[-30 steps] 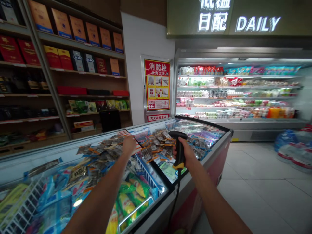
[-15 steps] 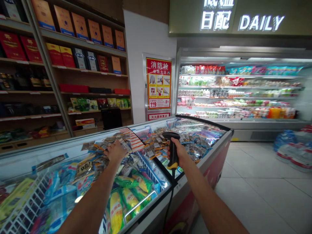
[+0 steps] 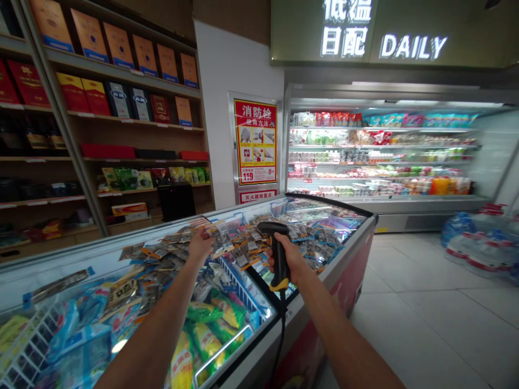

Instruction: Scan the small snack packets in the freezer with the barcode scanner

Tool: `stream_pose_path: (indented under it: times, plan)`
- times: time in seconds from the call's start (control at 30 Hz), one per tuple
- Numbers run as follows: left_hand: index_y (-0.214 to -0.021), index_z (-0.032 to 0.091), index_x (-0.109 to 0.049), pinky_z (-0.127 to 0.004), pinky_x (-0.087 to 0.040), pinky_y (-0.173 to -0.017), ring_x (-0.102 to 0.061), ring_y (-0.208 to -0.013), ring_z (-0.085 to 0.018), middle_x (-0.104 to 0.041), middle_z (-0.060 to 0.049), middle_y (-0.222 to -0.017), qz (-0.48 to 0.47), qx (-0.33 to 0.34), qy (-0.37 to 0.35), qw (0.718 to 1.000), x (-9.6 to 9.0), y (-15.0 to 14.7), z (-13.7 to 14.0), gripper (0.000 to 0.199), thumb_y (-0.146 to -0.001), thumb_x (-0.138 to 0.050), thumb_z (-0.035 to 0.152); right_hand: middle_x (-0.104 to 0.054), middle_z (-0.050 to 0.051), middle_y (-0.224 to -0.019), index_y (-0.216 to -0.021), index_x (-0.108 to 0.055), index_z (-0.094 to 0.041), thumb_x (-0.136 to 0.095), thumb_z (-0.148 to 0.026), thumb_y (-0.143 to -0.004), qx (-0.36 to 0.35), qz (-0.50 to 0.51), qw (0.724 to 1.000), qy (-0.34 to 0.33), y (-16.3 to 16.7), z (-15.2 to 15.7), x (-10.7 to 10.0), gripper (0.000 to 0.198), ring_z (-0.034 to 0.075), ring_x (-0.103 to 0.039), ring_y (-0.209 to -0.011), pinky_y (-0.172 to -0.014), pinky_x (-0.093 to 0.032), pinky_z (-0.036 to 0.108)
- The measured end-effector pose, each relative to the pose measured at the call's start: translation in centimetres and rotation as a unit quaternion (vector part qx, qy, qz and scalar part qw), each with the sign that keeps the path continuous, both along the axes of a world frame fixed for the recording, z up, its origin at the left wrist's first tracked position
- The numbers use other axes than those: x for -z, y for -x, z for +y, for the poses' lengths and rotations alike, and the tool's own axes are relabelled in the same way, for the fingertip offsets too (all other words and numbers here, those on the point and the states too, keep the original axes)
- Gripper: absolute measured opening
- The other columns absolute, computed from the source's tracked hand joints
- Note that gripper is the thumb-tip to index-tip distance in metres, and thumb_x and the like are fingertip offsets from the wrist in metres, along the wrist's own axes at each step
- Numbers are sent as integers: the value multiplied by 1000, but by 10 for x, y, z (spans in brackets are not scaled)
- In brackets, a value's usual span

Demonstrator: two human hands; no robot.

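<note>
A black and yellow handheld barcode scanner [image 3: 279,262] is gripped in my right hand [image 3: 295,258], its head toward the packets and its cable hanging down over the freezer's front edge. My left hand [image 3: 200,244] has its fingers pinched on a small snack packet [image 3: 222,239] with a pale printed label, held close to the scanner's left side. Beneath and around my left hand lie many small brown snack packets [image 3: 170,254] in a loose heap. More packets [image 3: 316,240] are spread over the glass on the right.
The chest freezer [image 3: 367,229] holds yellow and green corn bags [image 3: 206,340] and white wire baskets [image 3: 30,337]. Shelves with boxes [image 3: 144,54] stand at left. Behind are a red fire-hydrant sign [image 3: 255,141] and a lit cooler [image 3: 381,186]. Bottled water packs [image 3: 482,243] sit on the floor at right.
My left hand has moved right over the heap, nearer the scanner, with a packet in its fingers. The scanner stays in my right hand. The view has turned slightly right.
</note>
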State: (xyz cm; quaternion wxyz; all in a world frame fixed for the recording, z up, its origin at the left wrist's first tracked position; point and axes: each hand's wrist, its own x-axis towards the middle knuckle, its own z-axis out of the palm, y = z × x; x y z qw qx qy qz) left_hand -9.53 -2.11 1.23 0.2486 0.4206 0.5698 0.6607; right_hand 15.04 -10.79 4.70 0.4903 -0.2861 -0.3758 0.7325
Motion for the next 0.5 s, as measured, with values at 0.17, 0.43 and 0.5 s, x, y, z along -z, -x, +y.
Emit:
stream_pose_path:
  times: [0.17,0.43,0.5]
  plan:
    - [-69,16,-50,-21,-41,-50,-49,-48,-6,-51,3,-59,-212,25,17,977,-5,-26,3,15,-59,-52,5,-48,-5,-48,-73,-48,-18,-50,-43,-68,5,7,1000,9,-6,2,3,26,8,-44,-36,-34,-36,21]
    - [-61,15,-45,-20,-47,-55,-52,-51,-6,-52,3,-58,-323,65,33,944,7,-69,6,19,-61,-49,-4,-48,-4,-47,-70,-47,-17,-49,-43,-69,19,51,998,27,-13,2,-2,26,8,-43,-36,-34,-35,20]
    - [-61,16,-44,-23,-49,-60,-54,-53,-7,-52,3,-58,-337,90,27,937,11,-84,4,22,-59,-48,-6,-48,-4,-48,-71,-47,-17,-48,-44,-70,21,68,997,24,-15,3,-3,26,8,-43,-36,-34,-35,20]
